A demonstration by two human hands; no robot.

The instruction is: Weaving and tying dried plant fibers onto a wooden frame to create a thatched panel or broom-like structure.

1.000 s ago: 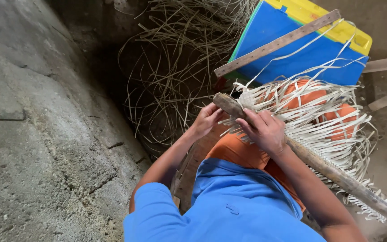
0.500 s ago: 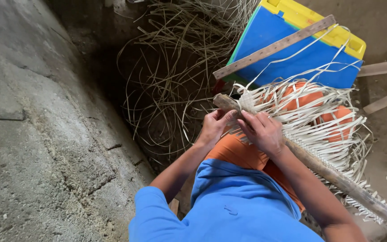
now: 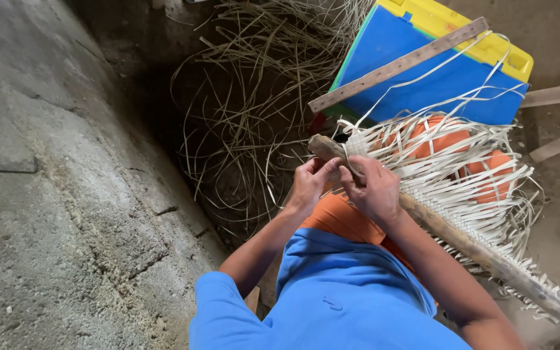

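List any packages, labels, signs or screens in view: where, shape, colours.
No labels, signs or screens show.
Nearest to a package: plastic box, top right behind the woven strips, flat rectangular, blue face, yellow top edge, green side edge; a wooden ruler lies slanted across it.

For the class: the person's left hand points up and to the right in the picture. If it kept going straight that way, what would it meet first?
Probably the wooden pole, at its near end, which the left hand already touches; just beyond come the pale woven strips. Depth is hard to judge from above.
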